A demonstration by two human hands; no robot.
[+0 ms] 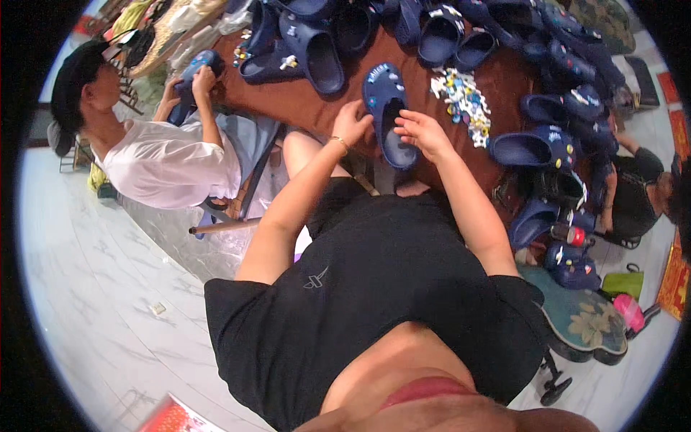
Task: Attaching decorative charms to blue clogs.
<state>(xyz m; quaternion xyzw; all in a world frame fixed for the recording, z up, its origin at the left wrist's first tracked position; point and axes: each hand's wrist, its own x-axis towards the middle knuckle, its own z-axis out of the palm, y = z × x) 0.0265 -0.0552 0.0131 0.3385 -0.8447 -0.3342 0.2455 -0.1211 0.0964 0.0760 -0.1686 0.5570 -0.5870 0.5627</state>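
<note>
A dark blue clog (pixel 384 90) with small charms on its toe stands out in front of me, over the edge of the brown-covered table. My left hand (pixel 351 124) is closed on the left side of this clog. Just right of the shoe's opening is my right hand (pixel 426 135), its fingers apart and their tips at the rim. Nothing shows in that hand. To the right of the clog lies a heap of small white, yellow and blue shoe charms (pixel 462 104).
Many more blue clogs (pixel 320 57) crowd the far side and right of the brown-covered table (pixel 288 101). A person (pixel 169 158) at my left handles another clog (pixel 196 72). Another person (pixel 637 187) sits at far right. A drink bottle (pixel 571 235) lies among clogs near a green stool (pixel 586 320).
</note>
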